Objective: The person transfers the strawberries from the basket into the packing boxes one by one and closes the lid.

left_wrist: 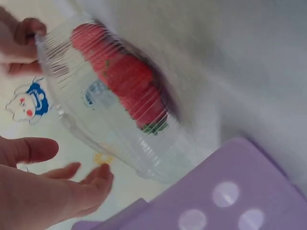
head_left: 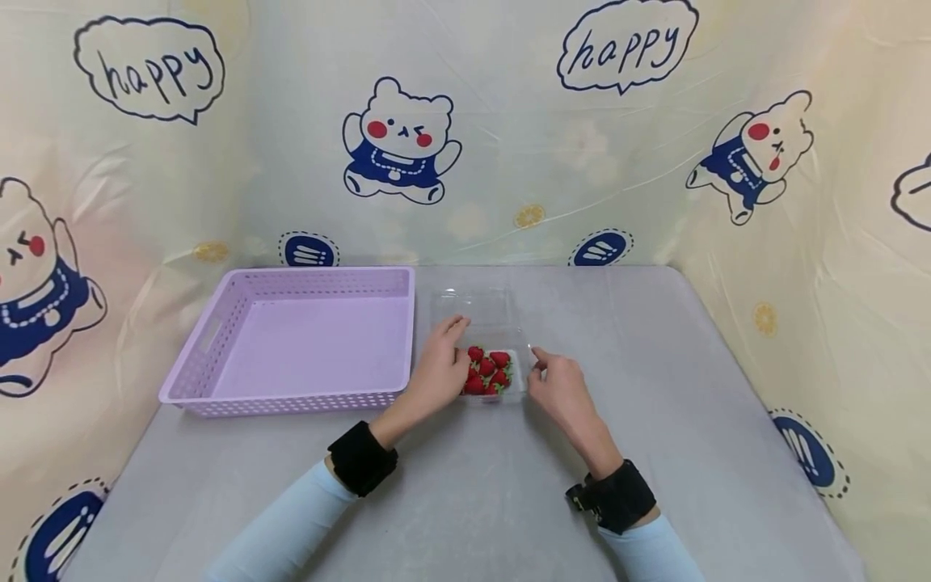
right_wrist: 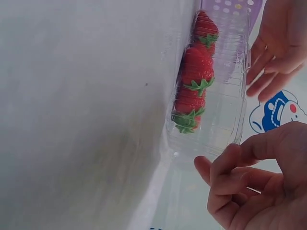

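Note:
A clear plastic clamshell box (head_left: pixel 520 391) stands on the table with its lid (head_left: pixel 473 305) folded back behind it. Several red strawberries (head_left: pixel 486 366) with green leaves lie inside; the right wrist view also shows the strawberries (right_wrist: pixel 194 86) through the box's ribbed wall. My right hand (head_left: pixel 563 390) pinches the box's right rim between thumb and forefinger, as the right hand (left_wrist: pixel 21 45) does in the left wrist view. At the left side, my left hand (head_left: pixel 440 364) reaches over the rim with fingers extended. In the left wrist view the left hand (left_wrist: pixel 53 184) holds nothing, its thumb apart from its fingers.
Just left of the box is a shallow lilac plastic basket (head_left: pixel 291 408) with perforated walls. Both stand on a grey-covered table (head_left: pixel 465 501). A printed curtain (head_left: pixel 509 162) hangs behind the table and along its sides.

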Motion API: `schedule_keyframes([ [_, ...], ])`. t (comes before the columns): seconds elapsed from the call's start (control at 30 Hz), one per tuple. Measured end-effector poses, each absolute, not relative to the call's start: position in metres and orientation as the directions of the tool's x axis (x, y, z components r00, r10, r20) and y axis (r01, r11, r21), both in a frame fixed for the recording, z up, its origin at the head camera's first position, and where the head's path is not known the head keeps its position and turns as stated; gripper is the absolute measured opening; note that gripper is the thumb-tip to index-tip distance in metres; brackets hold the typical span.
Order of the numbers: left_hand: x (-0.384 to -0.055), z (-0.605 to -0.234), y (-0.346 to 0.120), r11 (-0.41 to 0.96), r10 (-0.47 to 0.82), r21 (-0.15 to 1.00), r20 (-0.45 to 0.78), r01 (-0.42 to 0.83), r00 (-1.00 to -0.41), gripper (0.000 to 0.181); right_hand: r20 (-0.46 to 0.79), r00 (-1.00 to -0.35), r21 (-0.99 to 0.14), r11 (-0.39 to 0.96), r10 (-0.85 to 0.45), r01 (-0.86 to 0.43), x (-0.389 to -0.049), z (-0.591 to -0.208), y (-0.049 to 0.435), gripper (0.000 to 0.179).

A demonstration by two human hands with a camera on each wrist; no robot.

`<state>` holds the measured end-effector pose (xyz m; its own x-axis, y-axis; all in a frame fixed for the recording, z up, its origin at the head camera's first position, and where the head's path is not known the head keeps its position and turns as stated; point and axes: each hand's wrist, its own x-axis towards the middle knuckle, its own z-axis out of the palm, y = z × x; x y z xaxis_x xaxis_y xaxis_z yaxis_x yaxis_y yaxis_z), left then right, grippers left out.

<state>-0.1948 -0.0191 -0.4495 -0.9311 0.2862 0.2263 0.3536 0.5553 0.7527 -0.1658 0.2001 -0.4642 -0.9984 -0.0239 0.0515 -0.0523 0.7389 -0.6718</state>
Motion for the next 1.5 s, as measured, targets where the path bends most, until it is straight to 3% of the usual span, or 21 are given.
schedule_keyframes([
  [0.33, -0.192, -0.443, -0.029, 0.394, 0.170, 0.919, -0.049, 0.022, -0.984, 0.069, -0.017, -0.998, -0.696, 0.717, -0.063, -0.034, -0.164, -0.458, 0.213, 0.052],
  [0.53, -0.201, -0.439, -0.027, 0.115, 0.082, 0.959, -0.267, -0.257, -0.960, 0.071, -0.073, -0.993, -0.733, 0.681, -0.091, -0.008, -0.180, -0.449, 0.224, 0.057],
  [0.63, -0.208, -0.439, -0.027, -0.013, 0.082, 0.942, -0.333, -0.335, -0.939, 0.073, -0.146, -0.985, -0.787, 0.615, -0.092, 0.060, -0.195, -0.453, 0.226, 0.059],
  [0.8, -0.214, -0.439, -0.026, -0.068, 0.094, 0.925, -0.366, -0.373, -0.926, 0.074, -0.254, -0.962, -0.881, 0.434, -0.101, 0.188, -0.215, -0.463, 0.225, 0.061],
  [1.03, -0.220, -0.441, -0.021, -0.102, 0.078, 0.924, -0.361, -0.368, -0.929, 0.075, -0.247, -0.966, -0.944, 0.248, -0.084, 0.219, -0.223, -0.474, 0.220, 0.059],
  [1.5, -0.223, -0.438, -0.024, -0.129, 0.038, 0.923, -0.360, -0.362, -0.932, 0.070, -0.184, -0.981, -0.963, 0.211, -0.053, 0.169, -0.226, -0.468, 0.213, 0.058],
])
